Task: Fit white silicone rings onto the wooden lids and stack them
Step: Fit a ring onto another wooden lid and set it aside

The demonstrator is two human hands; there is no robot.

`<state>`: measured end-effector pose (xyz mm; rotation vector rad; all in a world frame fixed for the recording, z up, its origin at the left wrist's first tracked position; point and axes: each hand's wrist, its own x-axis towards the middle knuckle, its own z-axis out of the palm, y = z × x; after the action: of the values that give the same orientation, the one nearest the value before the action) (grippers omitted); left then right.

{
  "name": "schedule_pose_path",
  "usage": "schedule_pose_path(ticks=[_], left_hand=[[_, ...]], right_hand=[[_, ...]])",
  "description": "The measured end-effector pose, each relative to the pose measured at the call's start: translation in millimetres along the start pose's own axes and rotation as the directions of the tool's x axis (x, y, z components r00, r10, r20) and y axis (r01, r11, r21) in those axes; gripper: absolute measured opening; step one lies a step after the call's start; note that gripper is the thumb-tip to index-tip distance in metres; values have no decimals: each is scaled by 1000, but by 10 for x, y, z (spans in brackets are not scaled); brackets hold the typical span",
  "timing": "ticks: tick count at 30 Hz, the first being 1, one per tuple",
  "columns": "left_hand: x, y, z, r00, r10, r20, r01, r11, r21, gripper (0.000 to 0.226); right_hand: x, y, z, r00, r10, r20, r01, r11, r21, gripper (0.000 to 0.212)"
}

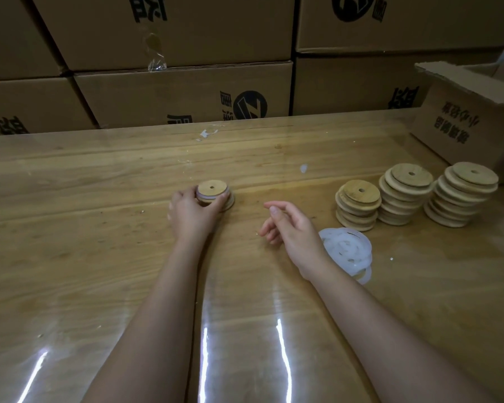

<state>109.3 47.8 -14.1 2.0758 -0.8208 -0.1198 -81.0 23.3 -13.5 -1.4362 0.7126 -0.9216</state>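
Seen from the head camera, looking down along two bare forearms onto a glossy wooden table.

The job looks barely begun. Under the left hand sits a low finished pile, seemingly just two lids. The top ringed lid shows a white band round its edge, and a lower lid peeps out beyond the fingertips. Well off to the far side of the right hand's fingers stand three stacks of wooden lids: a short stack, a middle stack and an outer stack. They show only bare wood, so I judge them still waiting for rings. A loose pile of white silicone rings lies behind the right wrist, on the side away from the fingertips.

The left hand's fingers are curled round the rim of the ringed lid, thumb on the near side, grasping it as it rests on the lid below.

The right hand is relaxed: its fingers hang loosely bent and apart, holding nothing and pointing toward the left hand. Whether they touch the table I cannot tell.

Cardboard boxes are stacked beyond the table.
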Motion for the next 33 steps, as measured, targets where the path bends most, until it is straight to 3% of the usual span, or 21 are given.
schedule_pose_path(ticks=[5, 11, 15, 28, 33], left_hand=[[15, -56, 53, 997, 59, 42, -66, 984, 163, 64], [21, -45, 30, 995, 57, 86, -71, 983, 172, 87], [16, -65, 27, 990, 85, 111, -109, 966, 235, 85], [64, -64, 61, 996, 51, 78, -67, 973, 222, 89], [-36, -29, 22, 995, 85, 47, -91, 985, 144, 84]], right_hand=[[-3, -5, 1, 1000, 2, 7, -2, 1000, -6, 14], [-2, -11, 0, 1000, 5, 4, -5, 1000, -10, 15], [-4, -7, 4, 1000, 7, 5, -7, 1000, -13, 15], [12, 17, 7, 1000, -9, -2, 9, 1000, -18, 15], [-21, 8, 10, 1000, -9, -2, 9, 999, -36, 15]])
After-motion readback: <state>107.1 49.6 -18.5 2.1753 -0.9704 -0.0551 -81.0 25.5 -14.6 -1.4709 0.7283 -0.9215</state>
